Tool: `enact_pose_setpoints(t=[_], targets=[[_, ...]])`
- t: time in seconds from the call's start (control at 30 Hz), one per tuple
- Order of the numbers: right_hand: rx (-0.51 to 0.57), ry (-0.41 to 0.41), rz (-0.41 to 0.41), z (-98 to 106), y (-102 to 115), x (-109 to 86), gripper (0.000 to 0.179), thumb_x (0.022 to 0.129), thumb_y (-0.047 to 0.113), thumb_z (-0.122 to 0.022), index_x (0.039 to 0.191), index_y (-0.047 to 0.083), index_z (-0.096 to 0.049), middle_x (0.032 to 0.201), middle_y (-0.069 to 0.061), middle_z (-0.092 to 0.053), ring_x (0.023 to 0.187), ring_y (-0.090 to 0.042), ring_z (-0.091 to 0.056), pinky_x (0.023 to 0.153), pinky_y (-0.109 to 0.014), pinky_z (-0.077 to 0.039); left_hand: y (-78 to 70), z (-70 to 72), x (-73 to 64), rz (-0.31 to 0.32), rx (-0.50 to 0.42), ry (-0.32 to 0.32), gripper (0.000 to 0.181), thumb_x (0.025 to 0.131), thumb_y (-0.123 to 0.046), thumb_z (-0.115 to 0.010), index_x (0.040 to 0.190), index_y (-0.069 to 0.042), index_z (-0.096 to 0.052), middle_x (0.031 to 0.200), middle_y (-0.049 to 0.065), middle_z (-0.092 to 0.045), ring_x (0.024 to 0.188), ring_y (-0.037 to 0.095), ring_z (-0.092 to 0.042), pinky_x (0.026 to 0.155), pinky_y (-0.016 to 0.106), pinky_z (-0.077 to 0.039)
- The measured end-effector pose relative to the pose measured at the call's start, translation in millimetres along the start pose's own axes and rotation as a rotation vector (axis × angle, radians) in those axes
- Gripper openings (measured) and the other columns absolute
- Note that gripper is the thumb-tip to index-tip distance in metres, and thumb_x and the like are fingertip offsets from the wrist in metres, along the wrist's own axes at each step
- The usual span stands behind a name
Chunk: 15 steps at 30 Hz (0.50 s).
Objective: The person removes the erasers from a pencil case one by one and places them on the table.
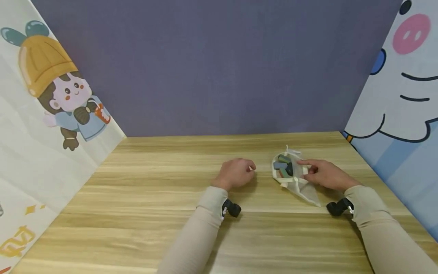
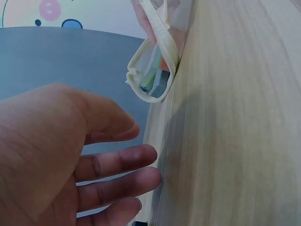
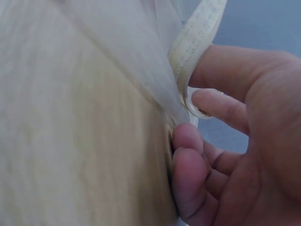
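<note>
A sheer mesh pouch [image 1: 302, 188] with cream edging lies on the table, its mouth turned toward the left. Several small coloured blocks [image 1: 280, 165] sit inside it, blue, green, reddish and black. My right hand [image 1: 323, 174] grips the pouch's right side; in the right wrist view the cream band [image 3: 197, 44] runs between the fingers. Left of the pouch, my left hand [image 1: 236, 173] hovers near the tabletop with loosely bent fingers and holds nothing. The left wrist view shows a gap between these fingers [image 2: 124, 160] and the pouch's rim [image 2: 153, 99].
The wood-grain table [image 1: 154, 213] ends at a grey-purple panel [image 1: 212, 68] behind. Printed sheets with cartoon figures stand along the left [image 1: 34, 171] and right [image 1: 403, 114] sides. Both wrists carry a small black camera.
</note>
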State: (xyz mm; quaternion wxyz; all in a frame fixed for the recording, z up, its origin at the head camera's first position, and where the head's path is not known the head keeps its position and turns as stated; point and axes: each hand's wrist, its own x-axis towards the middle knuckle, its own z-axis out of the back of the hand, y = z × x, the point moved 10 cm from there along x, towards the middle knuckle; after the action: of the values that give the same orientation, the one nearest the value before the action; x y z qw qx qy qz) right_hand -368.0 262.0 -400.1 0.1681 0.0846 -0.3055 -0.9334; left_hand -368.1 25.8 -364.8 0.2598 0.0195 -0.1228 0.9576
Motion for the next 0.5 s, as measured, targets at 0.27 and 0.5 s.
enact_pose_setpoints(t=[0.27, 0.5], targets=[[0.003, 0.002, 0.002, 4, -1, -2.3, 0.06, 0.087, 0.033, -0.065, 0.139, 0.014, -0.044, 0.083, -0.003, -0.057, 0.064, -0.017, -0.046, 0.056, -0.03, -0.038, -18.3, -0.9, 4.5, -0.054, 0.002, -0.003, 0.025, 0.093, -0.033, -0.049, 0.11, -0.029, -0.067, 0.094, -0.016, -0.063, 0.083, 0.0, -0.056, 0.063, 0.026, -0.046], [-0.008, 0.0, -0.001, 5, -2, -4.1, 0.061, 0.087, 0.035, -0.065, 0.139, 0.014, -0.044, 0.088, -0.003, -0.059, 0.068, -0.018, -0.047, 0.06, -0.032, -0.038, -25.3, 1.7, 11.2, -0.078, -0.049, -0.014, 0.027, 0.094, -0.034, -0.047, 0.111, -0.028, -0.067, 0.095, -0.015, -0.063, 0.082, -0.001, -0.055, 0.065, 0.026, -0.046]])
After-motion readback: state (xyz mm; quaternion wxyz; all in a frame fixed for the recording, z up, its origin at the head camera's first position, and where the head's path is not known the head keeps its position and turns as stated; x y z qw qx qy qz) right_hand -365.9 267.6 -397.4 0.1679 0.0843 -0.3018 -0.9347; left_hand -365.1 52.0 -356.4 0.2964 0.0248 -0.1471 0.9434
